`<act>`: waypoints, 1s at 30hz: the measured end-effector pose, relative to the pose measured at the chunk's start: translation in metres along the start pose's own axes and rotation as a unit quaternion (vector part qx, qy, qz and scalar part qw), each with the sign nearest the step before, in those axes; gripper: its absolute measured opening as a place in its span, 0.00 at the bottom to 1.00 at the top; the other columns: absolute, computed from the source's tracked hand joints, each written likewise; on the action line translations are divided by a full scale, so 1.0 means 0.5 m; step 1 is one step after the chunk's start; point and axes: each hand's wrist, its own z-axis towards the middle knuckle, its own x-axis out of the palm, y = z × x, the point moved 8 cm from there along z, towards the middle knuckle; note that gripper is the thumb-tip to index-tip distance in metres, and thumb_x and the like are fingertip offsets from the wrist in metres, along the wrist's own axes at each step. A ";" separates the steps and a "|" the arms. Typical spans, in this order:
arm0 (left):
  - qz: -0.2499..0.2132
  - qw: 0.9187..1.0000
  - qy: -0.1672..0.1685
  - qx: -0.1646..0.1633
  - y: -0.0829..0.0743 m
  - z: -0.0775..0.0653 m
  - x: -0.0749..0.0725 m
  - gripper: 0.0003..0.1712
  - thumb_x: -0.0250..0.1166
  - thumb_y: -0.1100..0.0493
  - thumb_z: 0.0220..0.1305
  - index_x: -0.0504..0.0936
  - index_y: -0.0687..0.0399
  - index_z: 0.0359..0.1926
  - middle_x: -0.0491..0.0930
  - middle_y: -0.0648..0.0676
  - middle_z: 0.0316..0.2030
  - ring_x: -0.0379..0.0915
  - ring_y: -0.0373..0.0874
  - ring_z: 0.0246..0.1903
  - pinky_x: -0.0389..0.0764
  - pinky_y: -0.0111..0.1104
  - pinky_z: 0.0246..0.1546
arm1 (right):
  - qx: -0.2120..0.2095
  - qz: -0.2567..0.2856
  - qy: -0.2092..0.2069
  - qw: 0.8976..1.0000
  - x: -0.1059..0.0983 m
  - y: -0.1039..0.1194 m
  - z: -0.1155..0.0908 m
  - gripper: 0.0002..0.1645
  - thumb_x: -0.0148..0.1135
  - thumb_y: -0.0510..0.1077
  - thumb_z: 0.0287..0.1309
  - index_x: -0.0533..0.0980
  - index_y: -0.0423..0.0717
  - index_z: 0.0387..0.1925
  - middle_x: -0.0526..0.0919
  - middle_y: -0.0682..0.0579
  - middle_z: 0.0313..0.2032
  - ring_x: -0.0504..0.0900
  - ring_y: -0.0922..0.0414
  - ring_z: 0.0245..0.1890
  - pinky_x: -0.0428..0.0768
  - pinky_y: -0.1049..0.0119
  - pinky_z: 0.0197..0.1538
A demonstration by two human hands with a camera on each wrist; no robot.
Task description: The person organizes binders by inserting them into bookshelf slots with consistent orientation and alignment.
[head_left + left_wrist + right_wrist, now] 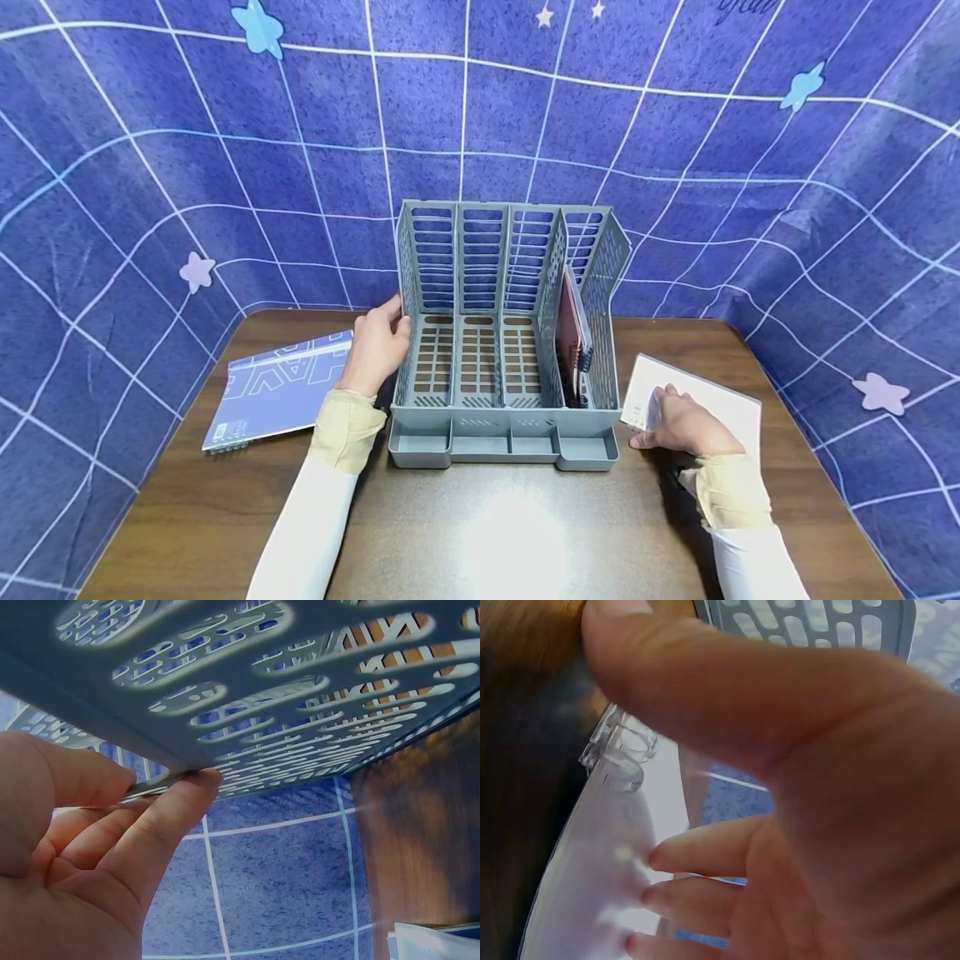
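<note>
A grey slotted file rack [420, 419] stands upright in the middle of the table. My left hand [378, 346] pinches the edge of its left side wall between thumb and fingers, close up in the left wrist view. To the right of the rack lies a white spiral notebook [738, 421] with a clear cover. My right hand [686, 421] is over it, fingertips on the cover and thumb [705, 682] spread away past the spiral edge. A dark red spiral notebook [572, 333] stands in the rack's rightmost slot, beside the divider.
A blue-violet spiral notebook [281, 396] with large outlined letters lies on the wooden table [495, 533] at the left. Small open trays [420, 446] run along the rack's front. Behind and beside the table hangs a blue cloth [330, 183] with grid lines and stars.
</note>
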 end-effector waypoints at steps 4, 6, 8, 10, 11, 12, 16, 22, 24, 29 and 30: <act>0.001 1.000 -0.003 0.002 0.000 0.001 -0.002 0.17 0.59 0.61 0.66 0.81 0.48 0.55 0.86 0.55 0.34 0.78 0.51 0.30 0.79 0.49 0.35 | -0.002 0.006 -0.008 1.000 -0.008 0.001 -0.001 0.43 0.78 0.61 0.37 0.70 0.34 0.43 0.73 0.42 0.32 0.76 0.42 0.34 0.77 0.41 0.39; 0.002 1.000 -0.004 0.001 0.000 0.001 -0.003 0.17 0.59 0.61 0.66 0.81 0.48 0.55 0.86 0.55 0.34 0.78 0.51 0.30 0.79 0.49 0.35 | -0.005 0.010 -0.012 1.000 -0.010 0.001 -0.002 0.40 0.78 0.60 0.38 0.70 0.36 0.41 0.73 0.44 0.30 0.76 0.44 0.31 0.77 0.43 0.37; 0.004 1.000 -0.006 0.001 0.000 0.000 -0.004 0.16 0.59 0.61 0.66 0.81 0.48 0.54 0.86 0.54 0.33 0.78 0.51 0.29 0.79 0.48 0.34 | -0.006 0.012 -0.017 1.000 -0.012 0.002 -0.003 0.38 0.78 0.60 0.38 0.70 0.37 0.39 0.74 0.45 0.28 0.76 0.45 0.29 0.77 0.45 0.35; 0.005 1.000 -0.007 0.003 -0.001 0.000 -0.004 0.15 0.58 0.61 0.67 0.82 0.48 0.52 0.85 0.54 0.32 0.77 0.51 0.29 0.78 0.48 0.33 | -0.009 0.015 -0.022 1.000 -0.014 0.004 -0.003 0.34 0.78 0.58 0.38 0.71 0.39 0.35 0.74 0.46 0.26 0.75 0.48 0.27 0.76 0.47 0.33; 0.006 1.000 -0.008 0.004 -0.001 0.000 -0.004 0.16 0.59 0.62 0.66 0.82 0.48 0.53 0.85 0.54 0.32 0.78 0.52 0.29 0.78 0.49 0.34 | -0.009 0.016 -0.025 1.000 -0.014 0.006 -0.004 0.32 0.78 0.58 0.38 0.72 0.40 0.33 0.74 0.47 0.25 0.75 0.48 0.26 0.76 0.48 0.32; 0.006 1.000 -0.008 0.006 -0.001 0.000 -0.004 0.16 0.58 0.62 0.66 0.81 0.48 0.53 0.85 0.54 0.32 0.78 0.52 0.29 0.79 0.49 0.34 | -0.010 0.016 -0.027 0.999 -0.015 0.008 -0.003 0.30 0.77 0.57 0.39 0.72 0.41 0.32 0.74 0.48 0.24 0.75 0.49 0.26 0.76 0.48 0.32; 0.007 1.000 -0.006 0.009 -0.001 0.000 -0.003 0.16 0.58 0.62 0.67 0.81 0.49 0.54 0.86 0.55 0.34 0.79 0.52 0.30 0.79 0.50 0.35 | -0.011 0.007 -0.038 0.999 -0.019 0.019 -0.002 0.20 0.74 0.53 0.40 0.74 0.45 0.26 0.75 0.50 0.22 0.75 0.49 0.25 0.76 0.48 0.31; 0.003 1.000 -0.005 0.005 0.001 0.001 -0.001 0.15 0.58 0.61 0.67 0.81 0.48 0.53 0.86 0.54 0.33 0.77 0.51 0.28 0.79 0.48 0.33 | -0.017 0.001 -0.057 0.998 -0.021 0.036 -0.005 0.15 0.71 0.47 0.39 0.71 0.48 0.18 0.73 0.51 0.19 0.73 0.50 0.22 0.75 0.51 0.28; 0.001 1.000 -0.002 0.004 0.001 0.000 0.000 0.17 0.58 0.61 0.67 0.81 0.48 0.56 0.86 0.54 0.34 0.78 0.50 0.28 0.79 0.48 0.33 | -0.022 0.006 -0.067 0.997 -0.025 0.039 -0.008 0.14 0.69 0.45 0.41 0.70 0.49 0.16 0.72 0.52 0.18 0.71 0.51 0.21 0.74 0.51 0.27; -0.005 1.000 0.002 -0.001 0.001 0.000 0.001 0.22 0.58 0.60 0.67 0.79 0.47 0.61 0.87 0.55 0.39 0.80 0.50 0.31 0.80 0.48 0.36 | -0.029 0.011 -0.093 0.995 -0.039 0.043 -0.017 0.16 0.65 0.42 0.46 0.67 0.50 0.13 0.68 0.52 0.16 0.68 0.52 0.20 0.72 0.51 0.27; -0.005 1.000 0.002 -0.002 0.002 0.001 0.001 0.22 0.58 0.60 0.67 0.79 0.47 0.61 0.87 0.55 0.39 0.80 0.50 0.32 0.80 0.49 0.37 | -0.032 0.012 -0.097 0.995 -0.042 0.044 -0.018 0.16 0.64 0.42 0.47 0.67 0.49 0.13 0.68 0.52 0.16 0.68 0.52 0.20 0.72 0.51 0.27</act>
